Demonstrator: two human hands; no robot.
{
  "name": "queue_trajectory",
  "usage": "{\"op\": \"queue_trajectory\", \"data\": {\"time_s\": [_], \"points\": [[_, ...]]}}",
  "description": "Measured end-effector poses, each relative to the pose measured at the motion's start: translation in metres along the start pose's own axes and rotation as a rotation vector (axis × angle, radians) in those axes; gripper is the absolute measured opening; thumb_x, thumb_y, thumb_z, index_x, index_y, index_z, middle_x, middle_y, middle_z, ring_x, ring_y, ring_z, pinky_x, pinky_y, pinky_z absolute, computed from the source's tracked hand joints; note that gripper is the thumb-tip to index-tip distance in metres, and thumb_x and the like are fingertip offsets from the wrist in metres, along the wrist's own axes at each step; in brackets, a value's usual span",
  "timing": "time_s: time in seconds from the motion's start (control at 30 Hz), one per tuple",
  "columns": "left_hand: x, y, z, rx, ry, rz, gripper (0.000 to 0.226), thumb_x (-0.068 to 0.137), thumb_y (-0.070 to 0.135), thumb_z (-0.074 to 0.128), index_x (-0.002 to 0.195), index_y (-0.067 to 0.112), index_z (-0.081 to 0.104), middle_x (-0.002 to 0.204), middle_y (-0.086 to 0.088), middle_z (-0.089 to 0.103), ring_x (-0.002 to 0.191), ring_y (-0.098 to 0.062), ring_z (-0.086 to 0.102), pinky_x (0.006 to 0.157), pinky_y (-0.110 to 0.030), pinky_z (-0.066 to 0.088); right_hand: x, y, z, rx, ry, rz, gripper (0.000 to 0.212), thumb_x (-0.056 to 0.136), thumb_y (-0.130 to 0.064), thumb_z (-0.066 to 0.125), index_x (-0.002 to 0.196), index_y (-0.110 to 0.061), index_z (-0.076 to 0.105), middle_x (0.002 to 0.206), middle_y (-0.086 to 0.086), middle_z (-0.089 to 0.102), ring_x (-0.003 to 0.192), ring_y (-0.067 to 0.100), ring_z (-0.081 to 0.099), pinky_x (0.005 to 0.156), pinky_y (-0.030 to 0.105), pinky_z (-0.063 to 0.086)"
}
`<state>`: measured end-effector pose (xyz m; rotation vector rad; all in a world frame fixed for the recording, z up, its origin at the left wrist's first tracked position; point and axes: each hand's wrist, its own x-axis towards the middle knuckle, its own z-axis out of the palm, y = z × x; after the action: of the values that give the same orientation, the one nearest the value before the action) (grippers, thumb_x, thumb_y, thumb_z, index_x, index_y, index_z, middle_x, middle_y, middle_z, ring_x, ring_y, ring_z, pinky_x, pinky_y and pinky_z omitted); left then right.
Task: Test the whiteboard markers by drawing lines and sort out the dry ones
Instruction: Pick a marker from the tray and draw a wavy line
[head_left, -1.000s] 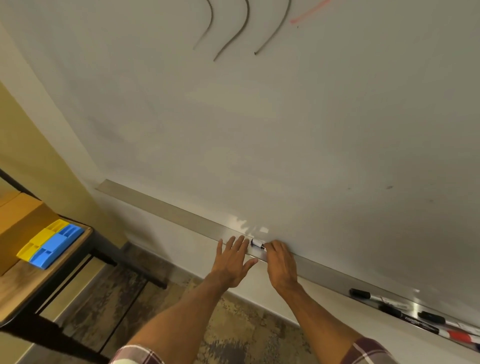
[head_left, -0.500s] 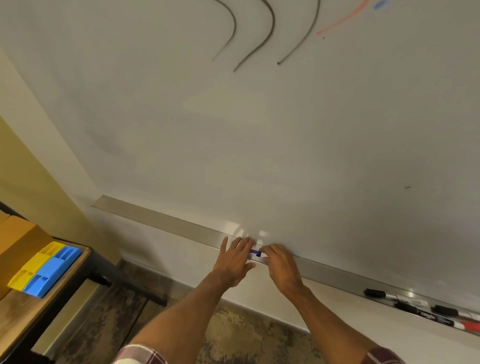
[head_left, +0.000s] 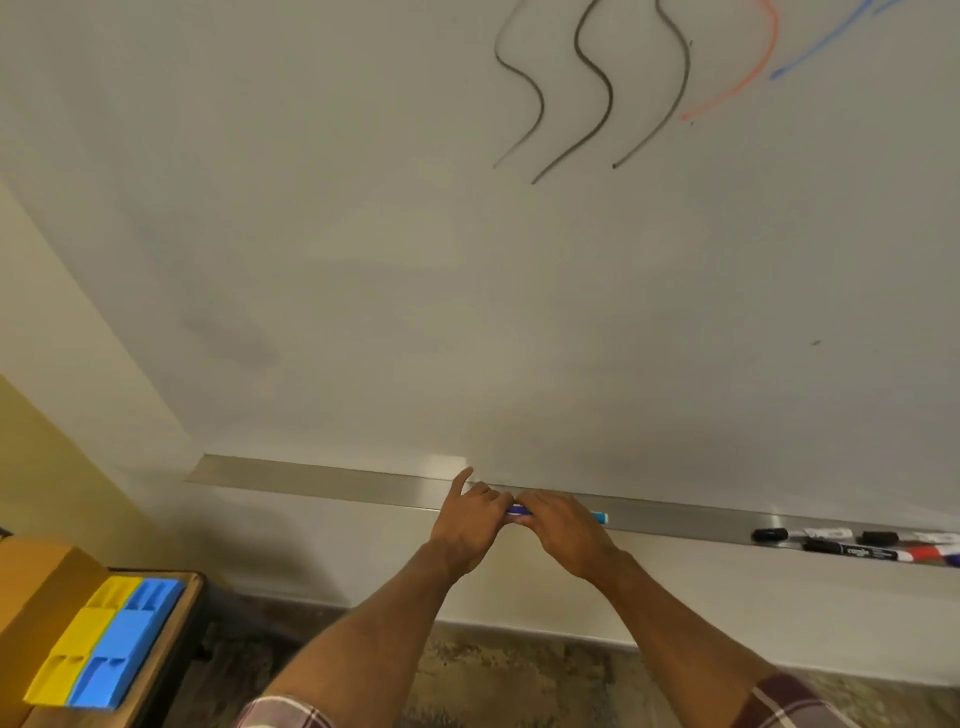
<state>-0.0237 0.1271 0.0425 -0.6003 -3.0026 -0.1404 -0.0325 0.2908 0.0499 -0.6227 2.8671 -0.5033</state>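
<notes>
A blue marker (head_left: 519, 512) lies along the metal tray (head_left: 311, 477) under the whiteboard (head_left: 467, 260), its light-blue end (head_left: 600, 518) poking out to the right. My left hand (head_left: 470, 512) closes on its left end and my right hand (head_left: 563, 525) covers its middle. Most of the marker is hidden by both hands. Several more markers (head_left: 852, 545) lie in the tray at the far right. Three dark wavy lines (head_left: 587, 93), a red line (head_left: 737, 88) and a blue line (head_left: 815, 52) are drawn high on the board.
A yellow tray (head_left: 78, 644) and a blue tray (head_left: 127, 642) sit side by side on a wooden table (head_left: 171, 639) at the lower left, next to a cardboard box (head_left: 36, 587). Patterned carpet (head_left: 493, 675) lies below the wall.
The view has tilted up, showing more of the drawn lines. Both hands have closed in on the blue marker in the tray; the left hand's fingers have curled from spread to gripping.
</notes>
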Motion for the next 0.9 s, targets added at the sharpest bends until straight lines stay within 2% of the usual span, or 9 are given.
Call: {"op": "queue_trajectory", "data": {"time_s": [0.13, 0.27, 0.33, 0.43, 0.5, 0.6, 0.73, 0.83, 0.9], "points": [[-0.008, -0.020, -0.009, 0.048, 0.077, 0.123, 0.024, 0.100, 0.020, 0.050, 0.121, 0.016, 0.063, 0.118, -0.005, 0.069, 0.114, -0.024, 0.056, 0.115, -0.043, 0.020, -0.003, -0.018, -0.006, -0.037, 0.078, -0.039, 0.036, 0.098, -0.034, 0.045, 0.131, -0.020, 0.051, 0.117, 0.003, 0.063, 0.100, 0.017, 0.060, 0.094, 0.026, 0.045], [-0.012, -0.035, -0.018, 0.073, 0.183, 0.194, 0.014, 0.091, 0.020, 0.065, 0.104, 0.015, 0.069, 0.097, -0.005, 0.073, 0.096, -0.024, 0.064, 0.099, -0.043, 0.041, -0.002, -0.031, -0.014, -0.123, 0.157, -0.074, 0.040, 0.098, -0.046, 0.036, 0.126, -0.024, 0.056, 0.100, 0.002, 0.067, 0.083, 0.017, 0.062, 0.077, 0.024, 0.047], [-0.013, -0.041, -0.022, 0.083, 0.212, 0.209, 0.014, 0.082, 0.018, 0.076, 0.095, 0.019, 0.070, 0.085, 0.000, 0.073, 0.084, -0.021, 0.066, 0.088, -0.040, 0.047, -0.004, -0.037, -0.018, -0.191, 0.247, -0.089, 0.054, 0.097, -0.057, 0.021, 0.123, -0.029, 0.059, 0.087, 0.000, 0.069, 0.070, 0.016, 0.063, 0.064, 0.025, 0.046], [-0.013, -0.048, -0.027, 0.103, 0.260, 0.227, 0.023, 0.073, 0.023, 0.085, 0.090, 0.022, 0.069, 0.080, 0.003, 0.073, 0.078, -0.017, 0.066, 0.082, -0.038, 0.050, -0.008, -0.046, -0.022, -0.243, 0.358, -0.063, 0.073, 0.093, -0.066, 0.005, 0.112, -0.034, 0.067, 0.061, -0.006, 0.064, 0.047, 0.009, 0.056, 0.045, 0.018, 0.033], [-0.013, -0.055, -0.031, 0.136, 0.311, 0.262, 0.028, 0.070, 0.029, 0.087, 0.092, 0.021, 0.071, 0.090, 0.002, 0.074, 0.084, -0.017, 0.068, 0.085, -0.039, 0.052, -0.009, -0.055, -0.023, -0.204, 0.406, -0.036, 0.072, 0.089, -0.071, 0.010, 0.124, -0.033, 0.061, 0.077, -0.006, 0.069, 0.060, 0.010, 0.062, 0.054, 0.019, 0.039], [-0.008, -0.065, -0.040, 0.147, 0.403, 0.233, 0.033, 0.084, 0.038, 0.074, 0.110, 0.018, 0.071, 0.124, -0.004, 0.067, 0.110, -0.024, 0.065, 0.098, -0.046, 0.046, -0.009, -0.066, -0.032, -0.021, 0.437, 0.039, 0.065, 0.087, -0.068, 0.037, 0.132, -0.022, 0.048, 0.108, -0.004, 0.068, 0.092, 0.014, 0.065, 0.079, 0.027, 0.048], [0.000, -0.079, -0.069, 0.138, 0.504, 0.153, 0.049, 0.101, 0.046, 0.037, 0.137, 0.017, 0.053, 0.152, -0.007, 0.042, 0.138, -0.032, 0.040, 0.111, -0.053, 0.030, 0.002, -0.082, -0.056, 0.006, 0.462, 0.064, 0.022, 0.092, -0.024, 0.048, 0.112, -0.016, 0.041, 0.091, 0.004, 0.063, 0.072, 0.016, 0.056, 0.070, 0.028, 0.043], [0.010, -0.085, -0.100, 0.140, 0.559, 0.103, 0.055, 0.101, 0.049, 0.030, 0.148, 0.022, 0.040, 0.160, -0.008, 0.024, 0.147, -0.035, 0.021, 0.113, -0.057, 0.022, 0.013, -0.092, -0.081, 0.039, 0.569, 0.038, 0.017, 0.090, -0.009, 0.046, 0.107, -0.010, 0.044, 0.082, 0.002, 0.050, 0.066, 0.018, 0.045, 0.065, 0.026, 0.031], [0.022, -0.090, -0.125, 0.130, 0.627, 0.081, 0.057, 0.102, 0.050, 0.028, 0.150, 0.023, 0.036, 0.162, -0.009, 0.018, 0.148, -0.035, 0.015, 0.114, -0.059, 0.019, 0.023, -0.101, -0.102, 0.079, 0.655, -0.025, 0.022, 0.089, -0.006, 0.045, 0.111, -0.009, 0.045, 0.087, 0.002, 0.049, 0.069, 0.019, 0.046, 0.066, 0.028, 0.033]]}}
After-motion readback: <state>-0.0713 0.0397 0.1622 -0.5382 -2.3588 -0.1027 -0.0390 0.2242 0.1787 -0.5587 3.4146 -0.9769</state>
